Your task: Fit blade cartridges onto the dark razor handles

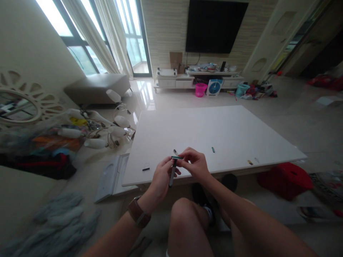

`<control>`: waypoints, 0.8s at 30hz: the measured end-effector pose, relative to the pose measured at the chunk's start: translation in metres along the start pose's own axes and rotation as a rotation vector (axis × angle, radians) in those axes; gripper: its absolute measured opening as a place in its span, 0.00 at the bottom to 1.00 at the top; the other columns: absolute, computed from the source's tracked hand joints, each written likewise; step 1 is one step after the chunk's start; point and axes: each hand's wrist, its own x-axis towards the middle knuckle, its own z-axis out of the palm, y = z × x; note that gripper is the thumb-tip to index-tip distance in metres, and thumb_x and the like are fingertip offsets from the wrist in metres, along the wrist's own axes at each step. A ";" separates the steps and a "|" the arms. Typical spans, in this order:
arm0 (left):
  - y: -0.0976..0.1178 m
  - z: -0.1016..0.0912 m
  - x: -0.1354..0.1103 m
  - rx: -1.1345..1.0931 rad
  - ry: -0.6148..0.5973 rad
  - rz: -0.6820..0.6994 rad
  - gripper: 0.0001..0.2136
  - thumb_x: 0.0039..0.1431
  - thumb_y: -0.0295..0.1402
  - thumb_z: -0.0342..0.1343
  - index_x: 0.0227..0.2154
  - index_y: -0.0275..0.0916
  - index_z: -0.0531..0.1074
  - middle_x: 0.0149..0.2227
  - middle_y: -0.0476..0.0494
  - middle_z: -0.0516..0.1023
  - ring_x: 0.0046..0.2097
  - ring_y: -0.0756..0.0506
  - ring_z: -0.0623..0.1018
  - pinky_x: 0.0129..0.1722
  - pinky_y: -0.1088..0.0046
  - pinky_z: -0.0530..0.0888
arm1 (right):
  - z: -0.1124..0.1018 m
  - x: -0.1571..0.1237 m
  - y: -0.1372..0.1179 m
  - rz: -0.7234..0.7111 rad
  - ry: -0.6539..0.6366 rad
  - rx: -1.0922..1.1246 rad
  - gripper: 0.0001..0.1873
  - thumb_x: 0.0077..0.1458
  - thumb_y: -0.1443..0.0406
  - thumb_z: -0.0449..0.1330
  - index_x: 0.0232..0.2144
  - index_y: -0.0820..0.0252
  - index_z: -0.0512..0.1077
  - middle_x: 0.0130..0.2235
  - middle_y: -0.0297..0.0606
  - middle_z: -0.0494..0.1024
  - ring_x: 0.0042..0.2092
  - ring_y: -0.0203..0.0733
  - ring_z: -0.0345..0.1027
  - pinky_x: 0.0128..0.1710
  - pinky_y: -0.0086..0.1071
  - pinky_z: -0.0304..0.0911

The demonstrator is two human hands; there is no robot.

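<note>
A razor (173, 171) with a dark grey handle and a thin green-and-black head is between my hands above the near edge of the white table. The fingers of my left hand (161, 175) close around it just below the head, with the handle hanging down. My right hand (195, 163) pinches the right end of the razor head (177, 157) between thumb and fingers. Just beyond the fingertips shows a small pale piece with a dark end (175, 152), partly hidden. To the right on the table lies a small green strip-like piece (213, 149).
On the white table (193, 125) are a small clear-and-black piece (146, 167) at left, and a yellow-and-dark piece (249, 162) beside a clear one (256, 160) at right. A red stool (288, 180) stands near the right edge; a lamp fixture (115, 132) lies left.
</note>
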 end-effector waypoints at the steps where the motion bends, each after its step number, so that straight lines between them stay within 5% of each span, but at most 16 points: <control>1: 0.000 0.000 0.000 0.008 0.006 0.006 0.11 0.52 0.38 0.61 0.34 0.36 0.74 0.31 0.47 0.77 0.26 0.52 0.74 0.25 0.77 0.66 | 0.000 0.000 0.001 0.002 -0.001 0.004 0.08 0.50 0.61 0.71 0.33 0.56 0.79 0.32 0.34 0.74 0.27 0.33 0.63 0.26 0.30 0.57; 18: -0.003 -0.001 0.001 0.095 0.021 0.116 0.14 0.50 0.39 0.67 0.34 0.37 0.73 0.30 0.47 0.78 0.28 0.51 0.76 0.27 0.77 0.67 | -0.001 0.000 0.000 0.059 0.022 -0.007 0.10 0.49 0.60 0.72 0.33 0.56 0.79 0.28 0.33 0.75 0.27 0.34 0.63 0.25 0.30 0.57; 24: 0.003 0.002 -0.002 0.051 0.069 0.109 0.15 0.49 0.36 0.67 0.36 0.37 0.70 0.34 0.46 0.79 0.30 0.50 0.78 0.30 0.76 0.73 | -0.001 0.004 0.008 0.208 0.043 0.043 0.13 0.52 0.57 0.68 0.38 0.57 0.79 0.24 0.32 0.75 0.25 0.35 0.66 0.25 0.30 0.58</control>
